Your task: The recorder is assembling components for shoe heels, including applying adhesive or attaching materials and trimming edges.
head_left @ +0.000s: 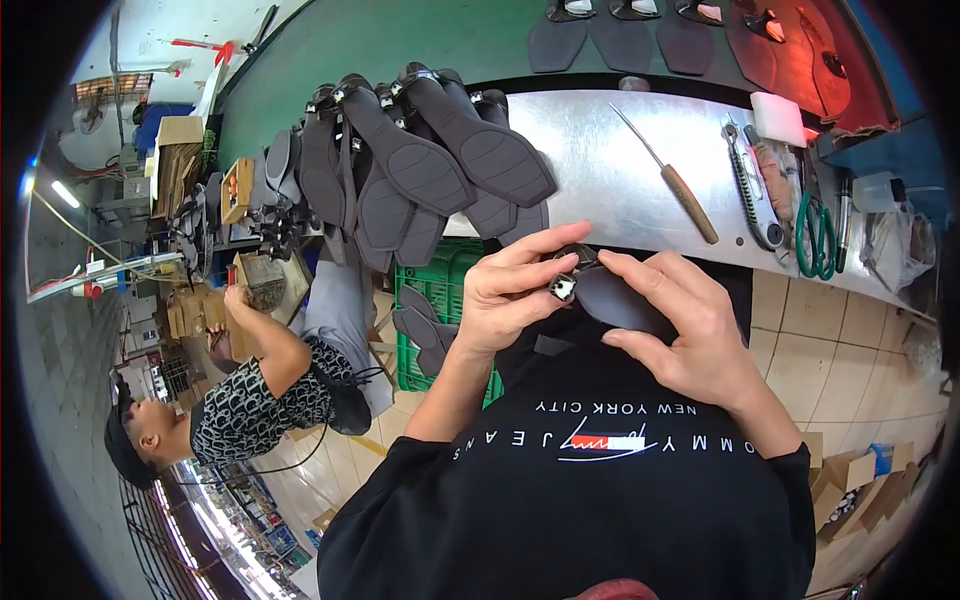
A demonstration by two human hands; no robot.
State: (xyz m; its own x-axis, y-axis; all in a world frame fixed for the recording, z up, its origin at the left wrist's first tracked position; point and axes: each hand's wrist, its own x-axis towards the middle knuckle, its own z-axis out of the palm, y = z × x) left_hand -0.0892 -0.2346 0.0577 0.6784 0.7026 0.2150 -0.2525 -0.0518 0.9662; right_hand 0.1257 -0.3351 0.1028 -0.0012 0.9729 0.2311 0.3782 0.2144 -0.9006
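Close to my body, just off the metal bench edge, I hold a dark sandal (622,302) with both hands. My left hand (512,287) pinches its dark strap end, where a small pale patch shows between the fingers. The thumb and fingers of my right hand (682,318) close round the smooth dark sole. A pile of similar black sandals (425,170) lies on the bench beyond my left hand, some soles jutting over the edge. Beyond my right hand rests an awl (680,195) with a wooden handle and thin metal shaft.
On the metal bench (590,125) at right lie a utility knife (750,185), green-handled scissors (815,235) and a white block (778,118). More sandals (685,45) line the green belt (440,35). A green crate (405,362) stands below. At left, another person (270,385) works.
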